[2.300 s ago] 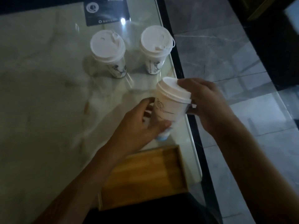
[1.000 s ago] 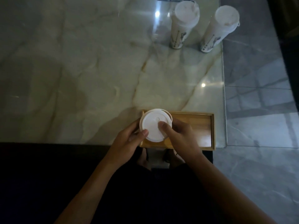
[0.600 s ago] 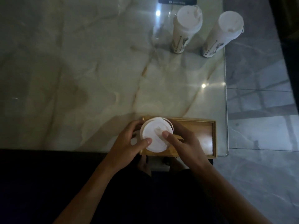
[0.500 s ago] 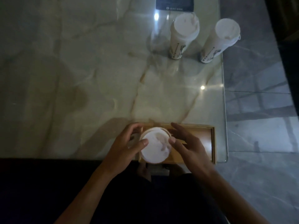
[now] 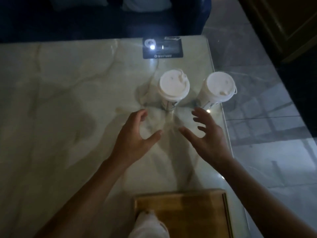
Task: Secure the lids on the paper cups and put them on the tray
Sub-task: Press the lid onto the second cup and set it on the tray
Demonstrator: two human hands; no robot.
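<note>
Hovering spread and empty, left hand (image 5: 135,140) and right hand (image 5: 208,136) flank bare bench (image 5: 60,109); two lidded cups (image 5: 174,88) stand beyond, the right cup (image 5: 218,89) near the bench's edge.

Marble table (image 5: 51,100): 2 lidded cups far, left cup (image 5: 174,88), right cup (image 5: 219,89). Left hand (image 5: 135,140), right hand (image 5: 209,138) spread, empty, near them. Wooden tray (image 5: 197,212) near edge w/ 1 blurred cup (image 5: 149,225).

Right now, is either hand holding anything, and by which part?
Nothing is held. The left hand and right hand hover open above the table, short of the two lidded cups.
</note>
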